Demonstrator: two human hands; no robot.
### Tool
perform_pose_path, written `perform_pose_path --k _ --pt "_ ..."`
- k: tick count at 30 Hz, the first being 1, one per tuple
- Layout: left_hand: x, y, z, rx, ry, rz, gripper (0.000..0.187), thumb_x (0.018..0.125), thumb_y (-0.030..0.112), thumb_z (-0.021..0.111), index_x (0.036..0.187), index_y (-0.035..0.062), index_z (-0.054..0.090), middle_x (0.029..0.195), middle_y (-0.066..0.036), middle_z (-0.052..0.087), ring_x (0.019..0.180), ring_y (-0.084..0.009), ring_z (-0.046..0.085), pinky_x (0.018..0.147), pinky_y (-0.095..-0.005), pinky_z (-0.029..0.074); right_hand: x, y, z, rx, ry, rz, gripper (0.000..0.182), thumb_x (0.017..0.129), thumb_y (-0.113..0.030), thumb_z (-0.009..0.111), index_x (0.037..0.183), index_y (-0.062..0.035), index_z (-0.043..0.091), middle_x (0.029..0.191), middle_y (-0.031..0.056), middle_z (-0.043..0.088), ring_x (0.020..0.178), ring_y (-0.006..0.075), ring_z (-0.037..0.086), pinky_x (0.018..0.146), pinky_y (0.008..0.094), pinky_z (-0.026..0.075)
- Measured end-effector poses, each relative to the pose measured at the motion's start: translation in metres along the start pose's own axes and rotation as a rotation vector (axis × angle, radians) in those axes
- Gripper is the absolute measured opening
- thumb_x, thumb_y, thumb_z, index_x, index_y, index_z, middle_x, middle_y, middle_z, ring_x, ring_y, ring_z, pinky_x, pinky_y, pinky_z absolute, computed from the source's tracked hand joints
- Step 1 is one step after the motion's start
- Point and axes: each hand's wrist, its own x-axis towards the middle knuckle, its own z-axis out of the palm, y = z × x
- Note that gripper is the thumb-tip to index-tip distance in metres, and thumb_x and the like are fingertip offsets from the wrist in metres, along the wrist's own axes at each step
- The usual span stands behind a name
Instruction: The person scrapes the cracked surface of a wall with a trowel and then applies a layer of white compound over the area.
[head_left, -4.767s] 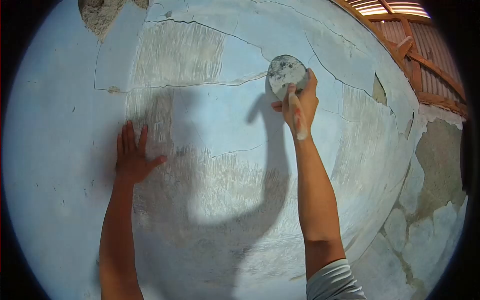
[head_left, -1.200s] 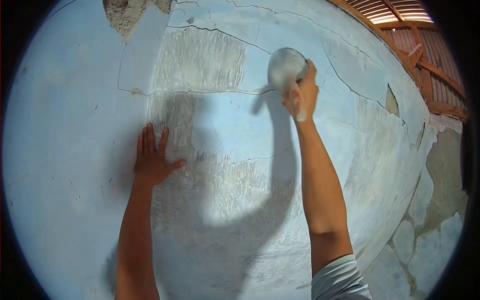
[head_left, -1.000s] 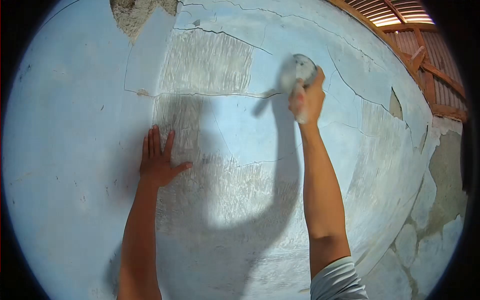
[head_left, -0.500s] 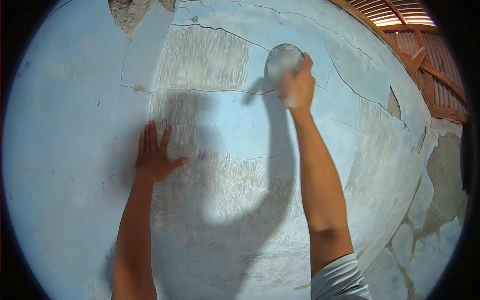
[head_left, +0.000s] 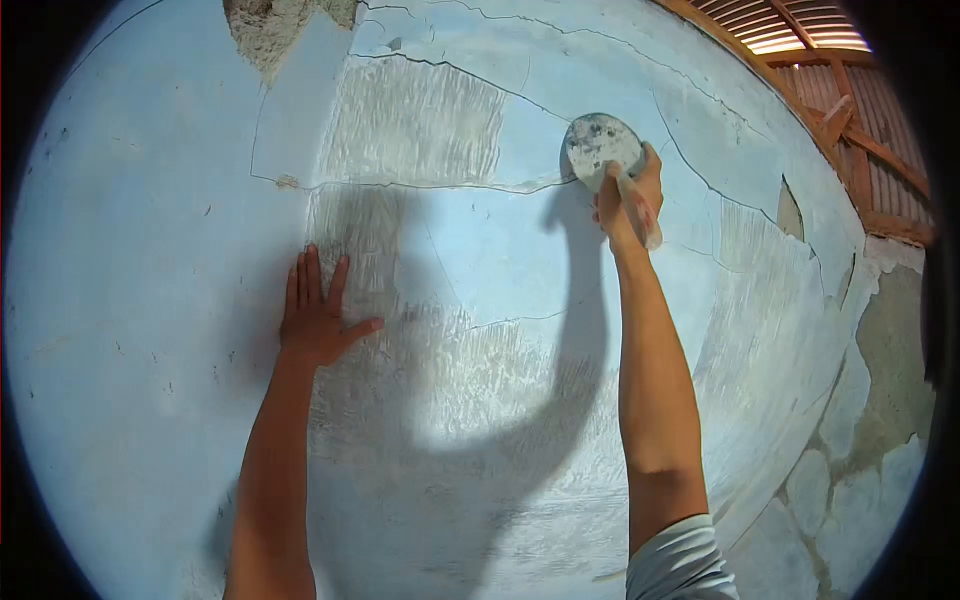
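Note:
My right hand (head_left: 645, 190) grips the pale handle of a trowel (head_left: 602, 142) with a rounded, speckled grey-white blade. The blade lies close against the light blue wall (head_left: 490, 240), its edge right by a long horizontal crack. Lower and to the left, my left hand (head_left: 318, 322) rests flat on the wall with fingers spread and thumb out to the side. It sits at the border between smooth paint and a scraped grey patch (head_left: 415, 120) that continues above and below. Shadows of my arms fall across the wall between them.
Bare rough masonry shows in a hole (head_left: 265, 35) at the upper left. Another scraped patch (head_left: 745, 270) lies to the right, beside a small chipped gap (head_left: 790, 208). Wooden roof beams (head_left: 850, 120) and corrugated sheeting fill the upper right corner, above a broken stone wall (head_left: 895, 340).
My right hand and the trowel have moved right and slightly down along the wall, and the blade has turned to show more of its face. My left hand stays in place on the wall.

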Motion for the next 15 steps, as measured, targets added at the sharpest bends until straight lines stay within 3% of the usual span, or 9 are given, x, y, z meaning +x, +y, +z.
perform_pose_path --k 2,3,4,6,8,9,12,13,15 --pt "-0.003 0.001 -0.001 -0.005 -0.023 -0.002 0.124 0.091 0.086 0.052 0.172 0.0135 -0.006 0.176 -0.027 -0.018 0.163 -0.039 -0.02 0.132 -0.0524 -0.009 -0.006 0.001 0.0 -0.004 -0.024 -0.009 0.065 0.098 -0.017 0.057 0.155 0.0045 0.033 0.09 0.0236 0.074 0.063 0.0248 0.073 0.047 0.0335 0.055" --pt "-0.004 0.003 -0.004 0.001 -0.029 -0.008 0.124 0.091 0.086 0.053 0.172 0.0135 -0.007 0.176 -0.027 -0.018 0.163 -0.039 -0.02 0.132 -0.0523 -0.009 -0.003 -0.002 0.012 -0.015 -0.088 -0.041 0.065 0.098 -0.017 0.057 0.155 0.0037 0.034 0.092 0.0258 0.074 0.07 0.0326 0.075 0.059 0.0405 0.06" --pt "-0.003 0.005 -0.006 0.006 -0.036 -0.016 0.124 0.091 0.086 0.053 0.172 0.0135 -0.007 0.176 -0.026 -0.018 0.163 -0.039 -0.021 0.132 -0.0523 -0.009 0.003 0.004 0.033 -0.195 0.01 -0.207 0.064 0.099 -0.018 0.057 0.155 0.0027 0.035 0.093 0.0279 0.074 0.08 0.0415 0.075 0.076 0.0478 0.061" --pt "-0.002 0.007 -0.007 0.003 -0.033 -0.014 0.124 0.091 0.086 0.052 0.172 0.0143 -0.007 0.175 -0.026 -0.019 0.163 -0.0387 -0.021 0.131 -0.0521 -0.009 0.012 0.008 0.05 -0.27 0.048 -0.219 0.064 0.099 -0.018 0.058 0.155 0.0022 0.035 0.094 0.0291 0.074 0.088 0.0471 0.074 0.089 0.0522 0.057" --pt "-0.004 0.004 -0.006 0.007 -0.038 -0.015 0.123 0.091 0.087 0.051 0.172 0.0153 -0.008 0.175 -0.025 -0.02 0.162 -0.0384 -0.022 0.131 -0.052 -0.01 0.022 0.013 0.035 -0.157 -0.027 -0.135 0.065 0.098 -0.018 0.059 0.155 0.0028 0.035 0.091 0.0275 0.075 0.084 0.0453 0.075 0.082 0.0502 0.059" --pt "-0.003 0.003 -0.004 0.009 -0.037 -0.015 0.123 0.091 0.087 0.05 0.172 0.0158 -0.008 0.176 -0.025 -0.02 0.162 -0.0383 -0.022 0.131 -0.052 -0.01 -0.004 -0.026 0.008 -0.027 -0.126 -0.002 0.066 0.097 -0.018 0.059 0.156 0.0036 0.035 0.088 0.0253 0.075 0.079 0.0441 0.075 0.077 0.0477 0.06" --pt "-0.005 0.004 -0.006 -0.005 -0.046 -0.015 0.122 0.091 0.089 0.048 0.172 0.0161 -0.007 0.175 -0.025 -0.02 0.162 -0.0382 -0.022 0.131 -0.0519 -0.01 -0.004 -0.004 0.015 0.121 -0.04 0.082 0.065 0.098 -0.019 0.058 0.155 0.0018 0.036 0.083 0.0217 0.075 0.075 0.042 0.074 0.073 0.0453 0.061" --pt "-0.005 0.005 -0.008 -0.006 -0.047 -0.013 0.122 0.091 0.089 0.047 0.172 0.016 -0.007 0.175 -0.025 -0.02 0.162 -0.0383 -0.022 0.131 -0.0519 -0.01 0.001 0.008 0.029 -0.072 0.019 -0.153 0.065 0.098 -0.02 0.058 0.156 -0.0015 0.036 0.086 0.0223 0.076 0.077 0.0435 0.074 0.075 0.0456 0.061" --pt "-0.002 0.003 -0.004 0.017 -0.03 -0.008 0.123 0.09 0.09 0.047 0.172 0.0157 -0.007 0.175 -0.026 -0.02 0.162 -0.0387 -0.022 0.131 -0.0522 -0.01 0.018 0.016 0.062 -0.194 0.068 -0.191 0.065 0.098 -0.02 0.058 0.157 -0.0032 0.036 0.092 0.025 0.076 0.08 0.0454 0.074 0.077 0.0463 0.061"
